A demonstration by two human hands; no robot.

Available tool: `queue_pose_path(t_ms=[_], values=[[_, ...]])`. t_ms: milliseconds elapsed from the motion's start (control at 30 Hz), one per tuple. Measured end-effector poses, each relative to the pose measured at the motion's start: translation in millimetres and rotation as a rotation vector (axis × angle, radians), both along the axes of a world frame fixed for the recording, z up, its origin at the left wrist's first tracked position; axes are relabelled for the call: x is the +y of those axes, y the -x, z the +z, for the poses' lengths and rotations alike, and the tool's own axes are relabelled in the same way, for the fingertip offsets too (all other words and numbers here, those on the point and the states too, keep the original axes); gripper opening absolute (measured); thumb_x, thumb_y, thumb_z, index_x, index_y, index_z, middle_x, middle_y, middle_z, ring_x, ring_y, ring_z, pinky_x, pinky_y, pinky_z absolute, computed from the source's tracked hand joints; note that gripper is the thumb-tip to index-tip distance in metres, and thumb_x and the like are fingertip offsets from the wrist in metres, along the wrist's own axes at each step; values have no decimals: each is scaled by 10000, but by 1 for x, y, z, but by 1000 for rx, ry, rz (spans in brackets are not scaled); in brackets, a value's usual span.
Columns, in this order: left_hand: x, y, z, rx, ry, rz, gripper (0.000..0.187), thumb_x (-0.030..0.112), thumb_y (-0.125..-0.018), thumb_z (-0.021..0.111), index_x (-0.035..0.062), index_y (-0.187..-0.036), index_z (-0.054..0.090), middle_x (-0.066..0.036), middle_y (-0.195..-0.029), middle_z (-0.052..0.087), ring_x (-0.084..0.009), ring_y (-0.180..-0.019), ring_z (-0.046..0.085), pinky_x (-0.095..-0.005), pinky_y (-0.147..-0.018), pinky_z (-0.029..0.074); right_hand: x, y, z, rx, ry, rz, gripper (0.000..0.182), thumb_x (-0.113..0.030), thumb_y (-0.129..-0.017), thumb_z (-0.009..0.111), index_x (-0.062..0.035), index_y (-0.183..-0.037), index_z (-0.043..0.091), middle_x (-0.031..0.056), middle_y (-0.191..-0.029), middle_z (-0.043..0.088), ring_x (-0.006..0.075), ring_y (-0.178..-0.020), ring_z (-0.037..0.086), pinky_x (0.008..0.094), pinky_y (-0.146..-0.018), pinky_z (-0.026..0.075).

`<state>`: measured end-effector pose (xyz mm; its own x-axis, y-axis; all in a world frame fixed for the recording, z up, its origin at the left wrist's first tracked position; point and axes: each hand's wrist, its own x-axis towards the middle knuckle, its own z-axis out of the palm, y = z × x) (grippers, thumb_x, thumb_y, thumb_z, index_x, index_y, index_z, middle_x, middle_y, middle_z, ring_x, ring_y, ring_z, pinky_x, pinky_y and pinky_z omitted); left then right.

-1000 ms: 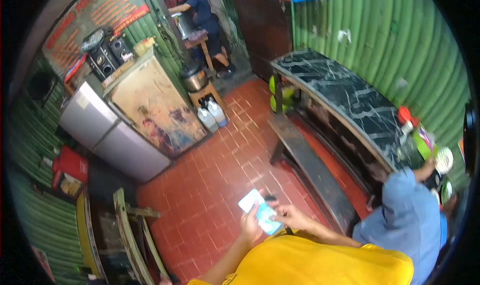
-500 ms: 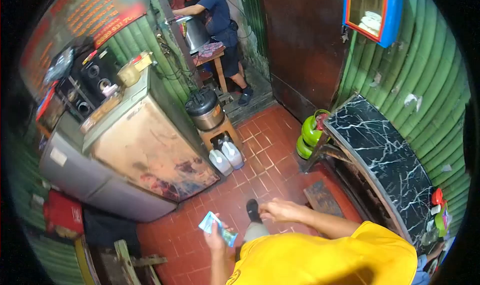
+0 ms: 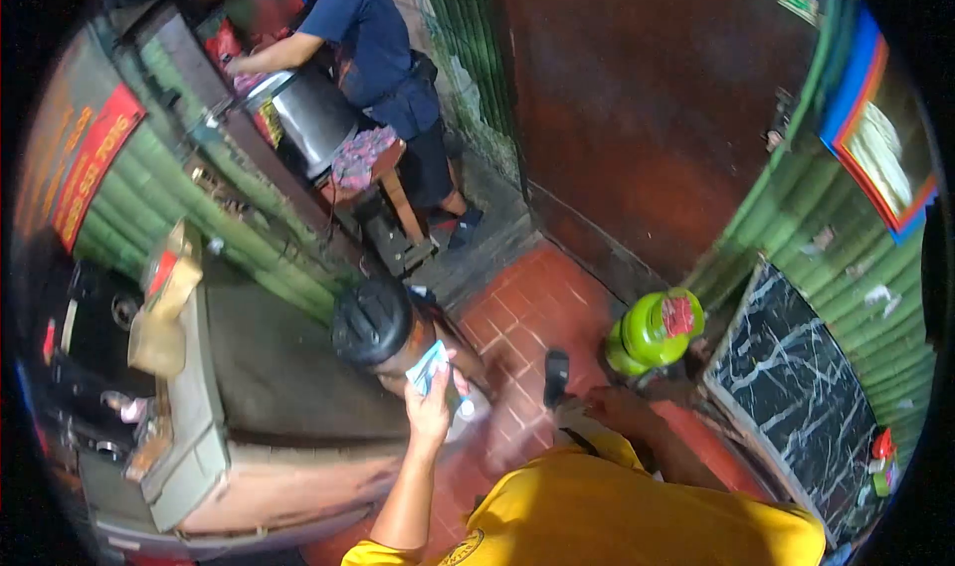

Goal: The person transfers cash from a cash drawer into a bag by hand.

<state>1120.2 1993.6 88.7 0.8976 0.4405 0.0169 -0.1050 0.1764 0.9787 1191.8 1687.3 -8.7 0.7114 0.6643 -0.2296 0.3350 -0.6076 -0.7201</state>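
My left hand (image 3: 430,419) is raised in front of me, its fingers closed round a thin light-blue and white packet (image 3: 428,367). The packet sticks up above the fingers, and its exact kind cannot be made out. Just behind it stands a drinks dispenser with a black lid (image 3: 372,319), partly covered by the hand. My right hand (image 3: 605,407) hangs low by my right leg, dark and blurred, so its fingers do not show clearly. Nearest to it is a green gas cylinder (image 3: 652,332) on the tiled floor.
Ahead, a person in a dark blue shirt (image 3: 358,39) reaches over a large metal pot (image 3: 308,118) on a wooden table. A fridge and cabinet (image 3: 288,367) stand on the left. To the right is a black marble-patterned table (image 3: 796,387). A brown door (image 3: 657,118) rises ahead.
I have walked forward, and the pot, dispenser and gas cylinder are nearer. My left hand has risen with the packet. My right hand has swung down beside my leg.
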Motion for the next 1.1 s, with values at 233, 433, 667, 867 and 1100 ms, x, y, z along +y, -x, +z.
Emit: queue_pose_path(t_ms=[233,433,667,867,1100], values=[[46,-148,-42,117,112,177,259,170,-961,540,-34,-1105,610,-60,-721,614,-141,-637,578,-287,-620,475,65,-233,-10,-92,185,137,281,-249,-844,612,-48,-1039,636,192,-999,662,363,-918,635,473,-826,487],[84,-259,-17,151,21,238,237,118,-932,576,-32,-1113,606,-68,-746,622,-147,-639,580,-280,-607,487,161,-424,58,-409,134,237,248,-222,-848,577,-68,-1033,638,188,-990,641,385,-945,611,473,-829,488],[159,-406,-29,46,-10,218,218,121,-934,582,-27,-1087,630,-31,-753,630,-101,-697,576,-255,-676,460,274,-563,93,-364,-201,186,239,-168,-849,589,-24,-1037,619,186,-910,635,360,-861,616,425,-770,494],[243,-523,-1,-18,77,271,193,120,-930,604,-32,-1045,633,-41,-773,646,-109,-677,594,-261,-649,485,319,-649,91,-130,-98,194,256,-184,-845,631,-35,-1053,607,153,-830,657,310,-786,650,407,-708,508],[306,-604,28,-101,173,316,204,106,-925,602,-37,-1068,628,-61,-799,660,-130,-702,618,-272,-666,511,417,-741,87,-164,-100,241,256,-144,-828,658,-6,-1041,620,158,-856,666,276,-797,653,377,-718,510]])
